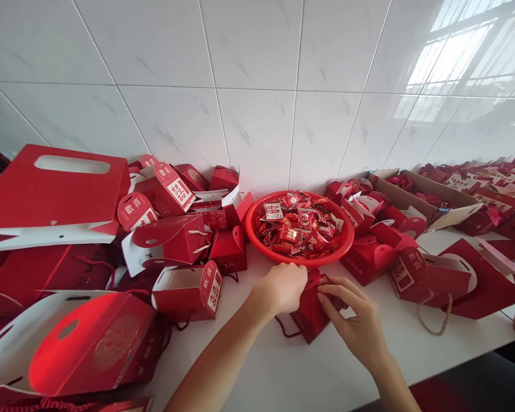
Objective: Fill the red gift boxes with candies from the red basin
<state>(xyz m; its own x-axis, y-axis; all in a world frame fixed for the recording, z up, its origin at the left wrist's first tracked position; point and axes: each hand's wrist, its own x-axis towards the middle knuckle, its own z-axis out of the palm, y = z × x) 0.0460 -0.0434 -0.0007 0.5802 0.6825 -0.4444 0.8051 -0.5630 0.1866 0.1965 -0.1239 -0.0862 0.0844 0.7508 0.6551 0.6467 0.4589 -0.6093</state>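
A small red gift box (311, 317) stands on the white table between my hands, directly in front of the basket. My left hand (283, 287) is closed at the box's upper left side, its fingertips hidden behind the curled hand. Thumb and fingers of my right hand (355, 312) pinch the box at its upper right, near the top flap. A dark red cord handle hangs out at the box's lower left. Just behind, a red plastic basket (252, 232) holds many red-wrapped candies (306, 224).
Open and folded red gift boxes (189, 289) crowd the left side, with a large open box (98, 343) nearest. More red boxes (433, 274) lie on the right, beside a cardboard tray (440, 214). A white tiled wall (257, 126) rises behind the table (257, 366).
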